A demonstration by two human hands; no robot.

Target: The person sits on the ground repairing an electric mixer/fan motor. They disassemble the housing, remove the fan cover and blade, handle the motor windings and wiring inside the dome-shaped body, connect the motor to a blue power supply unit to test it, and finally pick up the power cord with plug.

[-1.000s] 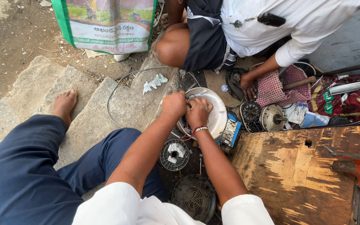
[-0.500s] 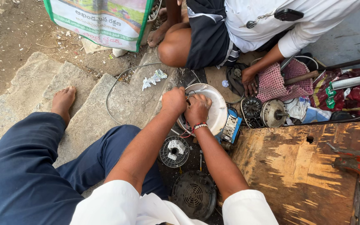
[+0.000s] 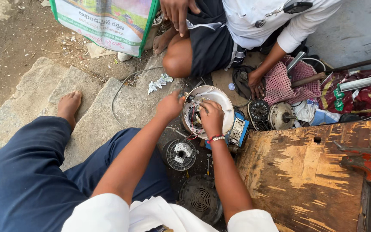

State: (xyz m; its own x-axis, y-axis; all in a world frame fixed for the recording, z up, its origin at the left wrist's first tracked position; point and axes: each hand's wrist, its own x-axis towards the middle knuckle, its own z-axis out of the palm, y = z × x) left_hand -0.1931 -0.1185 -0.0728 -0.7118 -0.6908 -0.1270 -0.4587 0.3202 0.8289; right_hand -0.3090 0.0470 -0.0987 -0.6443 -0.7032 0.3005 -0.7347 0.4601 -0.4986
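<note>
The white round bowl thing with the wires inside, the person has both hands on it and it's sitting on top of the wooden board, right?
Not quite. Both hands, left and right, are on the white housing with wires, but the head view shows it on the ground beside the wooden board, not on top of it.

I wear a white short-sleeved shirt; its sleeves end above my elbows, so both forearms are bare down to my left hand (image 3: 170, 105) and my right hand (image 3: 211, 117). Around my right wrist sits a red thread band (image 3: 214, 137) with a thin silver-coloured metal bracelet (image 3: 218, 139) just beside it. My legs are in dark navy blue trousers (image 3: 26, 172), loose and creased over the knee. My left foot (image 3: 68, 106) is bare, without shoe or sandal.
</note>
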